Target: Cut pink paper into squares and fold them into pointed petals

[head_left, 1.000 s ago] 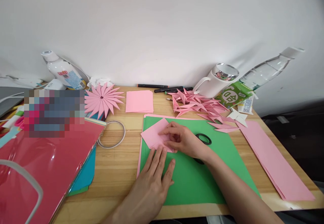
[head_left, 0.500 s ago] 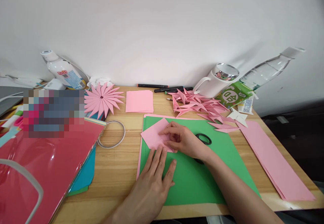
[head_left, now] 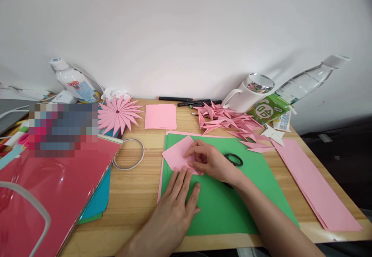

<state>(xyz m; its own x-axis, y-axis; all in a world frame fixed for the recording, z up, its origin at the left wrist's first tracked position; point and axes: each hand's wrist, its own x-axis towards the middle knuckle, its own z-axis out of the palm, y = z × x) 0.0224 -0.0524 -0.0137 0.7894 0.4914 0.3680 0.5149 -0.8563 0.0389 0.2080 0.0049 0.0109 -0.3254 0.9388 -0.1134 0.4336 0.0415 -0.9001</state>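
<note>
A small pink paper square (head_left: 178, 154) lies on a green sheet (head_left: 232, 203) in the middle of the wooden desk. My left hand (head_left: 177, 206) lies flat with its fingers stretched out, the fingertips pressing the near edge of the pink square. My right hand (head_left: 210, 161) rests on the square's right side, fingers curled and pinching a fold of it. Black scissors (head_left: 235, 159) lie on the green sheet just behind my right hand, partly hidden by my wrist.
A stack of pink squares (head_left: 160, 116), a finished pink paper flower (head_left: 118, 113) and a heap of folded pink pieces (head_left: 229, 123) lie at the back. Pink strips (head_left: 314, 185) lie at right. A red bag (head_left: 52, 187), tape ring (head_left: 129, 153), mug (head_left: 250, 90), bottles and markers surround them.
</note>
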